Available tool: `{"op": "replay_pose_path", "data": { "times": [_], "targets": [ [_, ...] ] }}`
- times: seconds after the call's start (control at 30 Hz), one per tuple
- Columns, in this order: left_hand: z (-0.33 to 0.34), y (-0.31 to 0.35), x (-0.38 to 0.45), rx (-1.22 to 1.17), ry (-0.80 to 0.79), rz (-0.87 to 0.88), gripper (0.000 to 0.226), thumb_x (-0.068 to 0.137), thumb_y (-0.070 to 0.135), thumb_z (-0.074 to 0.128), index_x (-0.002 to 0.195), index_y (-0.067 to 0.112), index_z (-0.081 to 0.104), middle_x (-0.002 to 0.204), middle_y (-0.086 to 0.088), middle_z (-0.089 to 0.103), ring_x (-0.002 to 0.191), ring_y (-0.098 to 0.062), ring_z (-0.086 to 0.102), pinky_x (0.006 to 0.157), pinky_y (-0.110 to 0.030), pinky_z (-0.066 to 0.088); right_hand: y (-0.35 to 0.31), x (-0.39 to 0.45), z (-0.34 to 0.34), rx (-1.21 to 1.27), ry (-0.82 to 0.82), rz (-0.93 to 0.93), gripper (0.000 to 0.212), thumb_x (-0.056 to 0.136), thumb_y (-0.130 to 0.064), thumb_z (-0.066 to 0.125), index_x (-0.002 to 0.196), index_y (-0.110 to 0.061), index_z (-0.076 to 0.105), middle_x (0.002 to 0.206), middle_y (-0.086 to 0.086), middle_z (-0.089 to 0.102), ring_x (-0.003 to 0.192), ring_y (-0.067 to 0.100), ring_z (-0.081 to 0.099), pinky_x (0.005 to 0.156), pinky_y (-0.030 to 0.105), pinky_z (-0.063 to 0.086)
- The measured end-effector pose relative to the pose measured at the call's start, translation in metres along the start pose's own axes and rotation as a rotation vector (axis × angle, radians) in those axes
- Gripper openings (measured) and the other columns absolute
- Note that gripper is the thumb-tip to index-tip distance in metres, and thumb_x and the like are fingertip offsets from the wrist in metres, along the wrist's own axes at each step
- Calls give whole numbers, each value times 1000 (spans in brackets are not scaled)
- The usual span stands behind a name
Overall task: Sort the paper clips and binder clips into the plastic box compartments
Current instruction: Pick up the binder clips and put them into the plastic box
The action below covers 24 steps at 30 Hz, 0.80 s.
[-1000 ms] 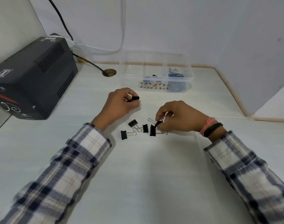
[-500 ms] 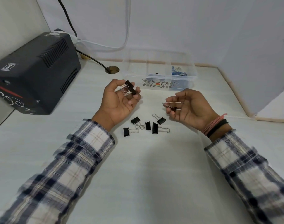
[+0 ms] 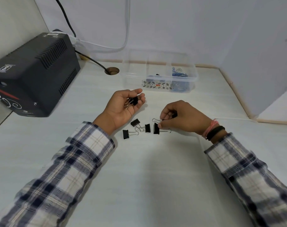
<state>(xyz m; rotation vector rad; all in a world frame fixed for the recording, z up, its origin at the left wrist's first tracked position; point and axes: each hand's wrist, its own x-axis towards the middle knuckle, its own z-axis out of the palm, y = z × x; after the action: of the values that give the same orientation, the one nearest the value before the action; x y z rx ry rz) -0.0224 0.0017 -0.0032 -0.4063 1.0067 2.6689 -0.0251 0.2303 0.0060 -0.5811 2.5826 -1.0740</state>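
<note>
My left hand (image 3: 124,105) lies palm up on the white table, cupping black binder clips (image 3: 133,101) with wire handles. My right hand (image 3: 182,117) is palm down over the loose pile, its fingertips pinched on a black binder clip (image 3: 162,119) whose wire loop sticks out to the left. Several black binder clips (image 3: 146,128) lie on the table between my hands. The clear plastic box (image 3: 134,76) stands behind them; its right compartment holds blue paper clips (image 3: 178,74), its middle one some black clips.
A black power unit (image 3: 33,74) with cables stands at the left. A cable hole (image 3: 112,70) is beside the box. The table ends at a wooden trim (image 3: 237,95) and wall on the right.
My right hand turned palm down and dropped back onto the pile, pinching a clip. My left hand stays palm up; the clips now lie lower in its palm.
</note>
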Motion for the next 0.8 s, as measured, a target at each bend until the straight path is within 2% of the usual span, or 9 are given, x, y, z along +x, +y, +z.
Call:
{"op": "replay_pose_path", "data": {
  "times": [0.1, 0.2, 0.27, 0.33, 0.5, 0.63, 0.67, 0.73, 0.8],
  "targets": [
    [2, -1, -2, 3, 0, 18, 28, 94, -10, 40, 109, -6, 63, 91, -18, 63, 82, -24, 67, 75, -25, 62, 0, 0, -2, 351, 32, 67, 10, 83, -7, 77, 90, -1, 72, 73, 5, 62, 58, 7, 56, 56, 24, 45],
    [5, -1, -3, -9, 12, 34, 25, 94, -8, 44, 109, -7, 64, 92, -18, 63, 89, -26, 65, 80, -28, 63, 2, 4, -8, 1046, -34, 223, 14, 91, -8, 58, 93, 2, 67, 79, 9, 50, 61, 13, 46, 48, 23, 32],
    [8, -1, -4, -19, 13, 45, 24, 95, -3, 50, 114, -8, 63, 93, -18, 63, 95, -27, 63, 82, -30, 63, 2, 5, -14, 1414, -68, 314, 21, 87, -16, 52, 94, 1, 63, 81, 10, 50, 66, 17, 47, 49, 23, 40],
    [16, 0, -4, -27, 11, 57, 24, 95, 3, 56, 115, -8, 63, 93, -18, 63, 98, -27, 61, 86, -32, 61, -3, 7, -20, 1607, -1, 380, 22, 88, -21, 53, 89, -1, 60, 84, 15, 54, 70, 24, 53, 53, 28, 47],
    [70, 18, 16, 51, 41, 160, 27, 100, 18, 55, 100, -8, 63, 88, -15, 61, 79, -21, 60, 74, -30, 58, -38, 37, -48, 1531, 208, 402, 33, 95, -31, 55, 92, 1, 59, 98, 19, 54, 80, 28, 56, 68, 33, 56],
    [120, 47, 48, 217, 133, 205, 41, 101, 37, 52, 96, -3, 61, 85, -14, 57, 70, -20, 53, 68, -30, 52, -76, 73, -80, 1450, 353, 345, 49, 92, -36, 60, 120, 2, 54, 111, 16, 45, 90, 31, 47, 92, 37, 50],
    [128, 53, 55, 266, 157, 202, 44, 101, 41, 52, 100, -2, 61, 92, -15, 58, 72, -21, 51, 70, -31, 50, -83, 79, -85, 1423, 360, 328, 53, 90, -38, 61, 127, -2, 52, 114, 13, 45, 93, 32, 46, 92, 40, 48],
    [138, 58, 65, 334, 180, 173, 53, 98, 49, 53, 122, 2, 58, 122, -17, 59, 90, -25, 53, 86, -37, 49, -92, 90, -91, 1329, 333, 309, 46, 91, -42, 59, 127, -16, 48, 127, 14, 46, 117, 44, 46, 106, 60, 38],
    [139, 59, 68, 354, 172, 166, 62, 99, 51, 52, 145, 10, 46, 145, -14, 47, 121, -29, 48, 107, -46, 38, -91, 96, -94, 1294, 295, 300, 46, 93, -44, 57, 134, -30, 42, 146, 20, 38, 143, 54, 24, 115, 73, 14]
  ]
}}
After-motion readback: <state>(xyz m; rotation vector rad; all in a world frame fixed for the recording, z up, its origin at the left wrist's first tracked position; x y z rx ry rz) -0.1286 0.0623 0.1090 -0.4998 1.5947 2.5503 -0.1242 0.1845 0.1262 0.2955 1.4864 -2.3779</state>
